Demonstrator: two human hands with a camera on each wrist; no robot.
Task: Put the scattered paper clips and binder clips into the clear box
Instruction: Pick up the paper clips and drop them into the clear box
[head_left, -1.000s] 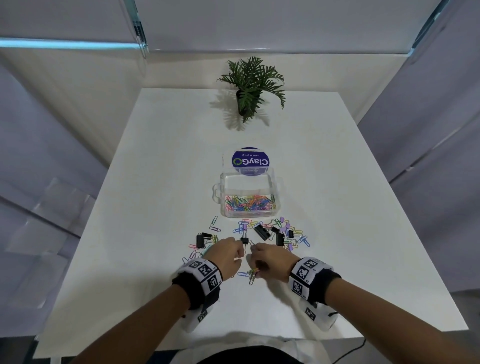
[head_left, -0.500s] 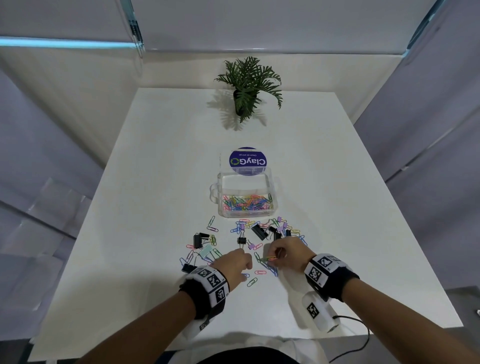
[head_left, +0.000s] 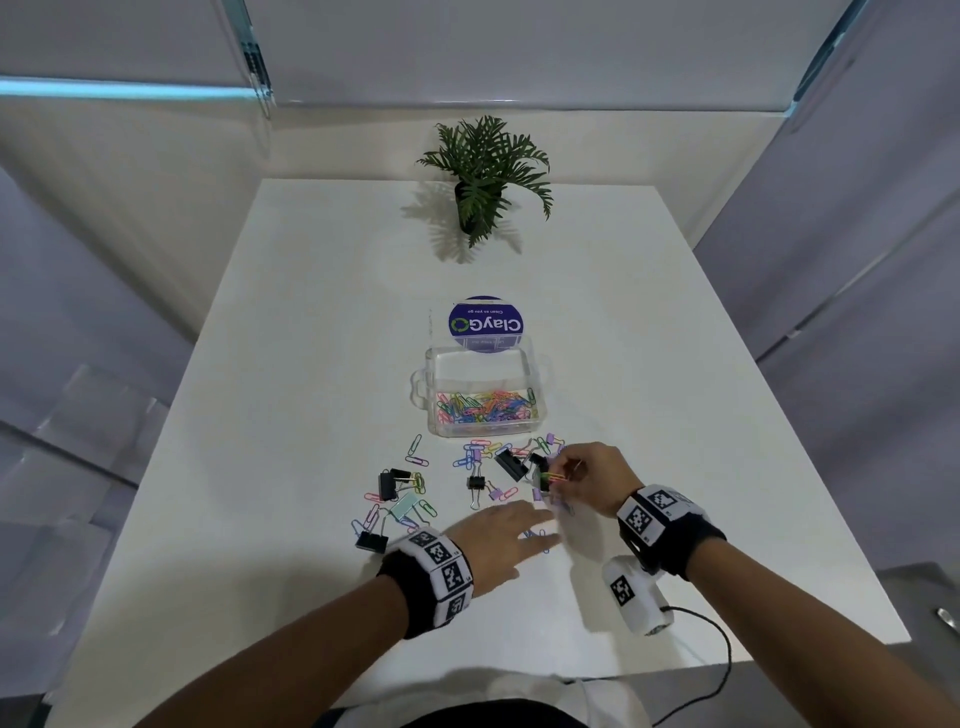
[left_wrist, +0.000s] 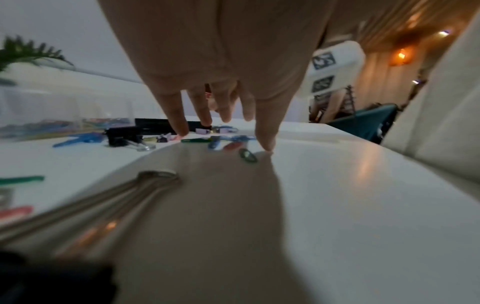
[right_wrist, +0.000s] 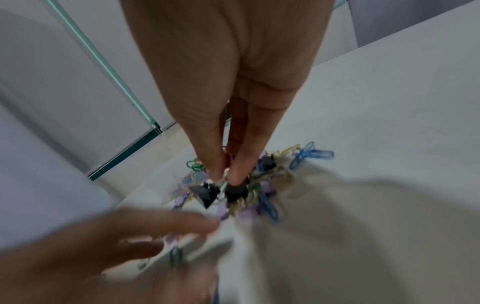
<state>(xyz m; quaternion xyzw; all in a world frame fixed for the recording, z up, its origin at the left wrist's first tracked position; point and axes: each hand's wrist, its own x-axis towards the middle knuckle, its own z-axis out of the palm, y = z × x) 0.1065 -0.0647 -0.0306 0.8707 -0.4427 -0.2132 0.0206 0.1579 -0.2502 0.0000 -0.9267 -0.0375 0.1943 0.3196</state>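
Note:
The clear box (head_left: 485, 423) stands mid-table with several coloured paper clips in it. More paper clips (head_left: 480, 452) and black binder clips (head_left: 506, 464) lie scattered in front of it. My right hand (head_left: 563, 470) is low over the right end of the pile and pinches a few coloured paper clips (head_left: 555, 476). In the right wrist view its fingertips (right_wrist: 235, 174) touch a black binder clip (right_wrist: 235, 194). My left hand (head_left: 540, 525) lies open with fingers spread, fingertips (left_wrist: 266, 142) on the table among loose paper clips (left_wrist: 231, 142).
The box lid (head_left: 485, 325) with a blue round label stands behind the box. A potted plant (head_left: 483, 182) is at the table's far end. More binder clips (head_left: 387, 483) lie left of my hands. A cable (head_left: 719, 654) hangs off the table's near right edge.
My right hand has moved forward and right to the pile near the box, still pinching paper clips. My left hand has uncurled, spread flat and slid right.

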